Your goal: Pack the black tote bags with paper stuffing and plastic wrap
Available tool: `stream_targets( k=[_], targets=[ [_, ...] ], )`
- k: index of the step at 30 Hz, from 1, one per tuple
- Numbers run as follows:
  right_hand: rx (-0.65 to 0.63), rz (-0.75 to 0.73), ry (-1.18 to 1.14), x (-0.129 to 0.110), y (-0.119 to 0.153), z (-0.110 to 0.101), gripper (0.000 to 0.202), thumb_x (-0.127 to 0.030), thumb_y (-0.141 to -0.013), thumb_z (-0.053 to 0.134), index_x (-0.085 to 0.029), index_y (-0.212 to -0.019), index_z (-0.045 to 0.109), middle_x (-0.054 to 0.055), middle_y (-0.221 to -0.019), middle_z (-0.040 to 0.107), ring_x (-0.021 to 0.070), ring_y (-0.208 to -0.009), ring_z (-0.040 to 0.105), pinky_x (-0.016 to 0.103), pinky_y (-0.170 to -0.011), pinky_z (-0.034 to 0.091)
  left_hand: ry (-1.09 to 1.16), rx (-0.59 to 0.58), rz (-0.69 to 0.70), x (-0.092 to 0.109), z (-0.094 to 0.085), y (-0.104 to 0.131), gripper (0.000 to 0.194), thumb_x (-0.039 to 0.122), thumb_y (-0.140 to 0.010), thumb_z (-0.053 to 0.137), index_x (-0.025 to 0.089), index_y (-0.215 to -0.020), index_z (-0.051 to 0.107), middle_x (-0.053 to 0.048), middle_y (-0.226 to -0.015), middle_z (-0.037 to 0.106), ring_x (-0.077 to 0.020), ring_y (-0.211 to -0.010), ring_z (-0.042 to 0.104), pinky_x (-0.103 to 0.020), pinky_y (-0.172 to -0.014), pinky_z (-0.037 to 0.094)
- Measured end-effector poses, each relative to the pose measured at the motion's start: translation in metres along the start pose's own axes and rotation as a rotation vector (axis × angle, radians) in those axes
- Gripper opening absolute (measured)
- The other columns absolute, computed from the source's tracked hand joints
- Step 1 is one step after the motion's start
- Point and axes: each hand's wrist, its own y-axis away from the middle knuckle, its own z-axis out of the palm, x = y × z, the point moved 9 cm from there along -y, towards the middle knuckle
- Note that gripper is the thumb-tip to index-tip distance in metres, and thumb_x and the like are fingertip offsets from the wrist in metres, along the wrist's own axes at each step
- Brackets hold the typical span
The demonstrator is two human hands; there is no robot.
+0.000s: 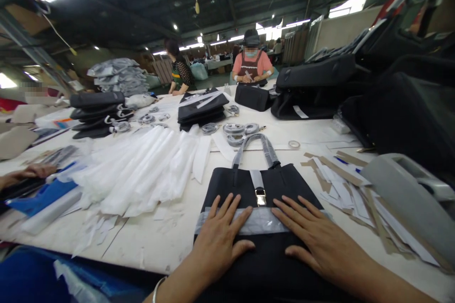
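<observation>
The black bag point(270, 258) lies on the white table point(170, 244) directly before the person, its handle point(256, 139) pointing away and wrapped in clear film. The left hand point(221, 229) and the right hand point(314, 229) rest palm down on the bag, one either side of the centre line. The fingers of both hands are extended and spread, thumbs pointing inward, and grip nothing; several press on a translucent band point(265, 222) that runs across the bag's front. A metal clasp point(260, 198) sits above the band, between the two hands, at the end of a film-covered tab point(256, 180). A bracelet point(158, 289) is on the left wrist. To the left of the bag lies a spread of white sheets point(142, 170); to the right, a loose heap of white and brown strips point(355, 199). Beyond the handle are wrapped coils point(234, 129), with a roll of tape point(294, 144) near them. Farther back stands a pile of black bags point(202, 112). A co-worker point(251, 62) in an apron is across the table.
</observation>
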Motion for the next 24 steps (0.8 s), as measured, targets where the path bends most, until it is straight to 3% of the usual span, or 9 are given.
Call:
stream_targets(
  k=[4, 6, 9, 11, 14, 17, 21, 24],
  targets=[
    [-0.065, 0.036, -0.096, 0.009, -0.006, -0.003, 0.061, -0.055, -0.093, 0.053, -0.034, -0.149, 0.039, 0.005, -0.15, 0.043, 0.0337, -0.135, 0.044, 0.061, -0.109, 0.039, 0.045, -0.052, -0.064, -0.016, -0.017, 0.0, 0.06, 0.057, -0.091, 0.054, 0.031, -0.144, 0.044, -0.008, -0.154, 0.04, -0.0285, -0.143, 0.035, -0.058, -0.116, 0.03],
    [-0.067, 0.058, -0.139, 0.013, -0.014, -0.01, 0.054, -0.051, -0.095, 0.051, -0.033, -0.146, 0.045, 0.005, -0.148, 0.046, 0.0323, -0.134, 0.045, 0.061, -0.109, 0.039, 0.11, -0.003, -0.117, -0.024, -0.033, -0.008, 0.047, 0.049, -0.095, 0.052, 0.03, -0.137, 0.053, -0.006, -0.15, 0.047, -0.0252, -0.14, 0.041, -0.054, -0.117, 0.031],
    [-0.026, 0.064, -0.163, 0.015, -0.028, -0.016, 0.052, -0.042, -0.097, 0.05, -0.03, -0.147, 0.043, 0.005, -0.15, 0.044, 0.03, -0.138, 0.04, 0.058, -0.114, 0.034, 0.189, 0.131, -0.172, -0.036, -0.057, -0.035, 0.035, 0.038, -0.097, 0.051, 0.028, -0.13, 0.059, -0.004, -0.141, 0.057, -0.0198, -0.132, 0.051, -0.044, -0.115, 0.037],
    [-0.046, 0.038, -0.183, 0.013, -0.035, -0.011, 0.056, -0.042, -0.096, 0.053, -0.029, -0.149, 0.04, 0.005, -0.151, 0.042, 0.0301, -0.14, 0.038, 0.057, -0.115, 0.032, 0.214, 0.177, -0.181, -0.046, -0.061, -0.064, 0.036, 0.036, -0.097, 0.052, 0.025, -0.13, 0.059, -0.004, -0.138, 0.06, -0.0193, -0.128, 0.055, -0.038, -0.111, 0.041],
    [-0.105, 0.038, -0.243, 0.014, -0.042, -0.002, 0.058, -0.046, -0.094, 0.056, -0.027, -0.147, 0.044, 0.008, -0.147, 0.048, 0.0302, -0.135, 0.045, 0.053, -0.113, 0.038, 0.183, 0.122, -0.205, -0.068, -0.047, -0.117, 0.044, 0.035, -0.095, 0.053, 0.02, -0.137, 0.051, -0.008, -0.138, 0.059, -0.0225, -0.126, 0.056, -0.037, -0.107, 0.045],
    [-0.023, 0.113, -0.298, 0.028, -0.057, -0.019, 0.047, -0.041, -0.095, 0.054, -0.024, -0.138, 0.055, 0.01, -0.138, 0.058, 0.0288, -0.127, 0.054, 0.049, -0.11, 0.043, 0.129, 0.0, -0.291, -0.098, -0.022, -0.171, 0.051, 0.036, -0.092, 0.056, 0.017, -0.139, 0.047, -0.012, -0.133, 0.063, -0.0253, -0.121, 0.06, -0.036, -0.102, 0.047],
    [0.162, 0.235, -0.299, 0.071, -0.094, -0.048, 0.038, -0.033, -0.094, 0.053, -0.021, -0.129, 0.063, 0.01, -0.129, 0.065, 0.0272, -0.12, 0.059, 0.043, -0.104, 0.047, 0.108, -0.049, -0.34, -0.125, 0.002, -0.23, 0.049, 0.038, -0.091, 0.057, 0.011, -0.132, 0.052, -0.019, -0.123, 0.066, -0.0294, -0.114, 0.064, -0.037, -0.093, 0.05],
    [0.197, 0.304, -0.235, 0.115, -0.13, -0.045, 0.038, -0.031, -0.093, 0.052, -0.018, -0.127, 0.064, 0.012, -0.128, 0.065, 0.0274, -0.121, 0.059, 0.044, -0.107, 0.044, 0.095, -0.062, -0.334, -0.13, 0.016, -0.26, 0.041, 0.035, -0.091, 0.057, 0.012, -0.126, 0.056, -0.02, -0.121, 0.066, -0.0295, -0.113, 0.063, -0.036, -0.091, 0.05]
  ],
)
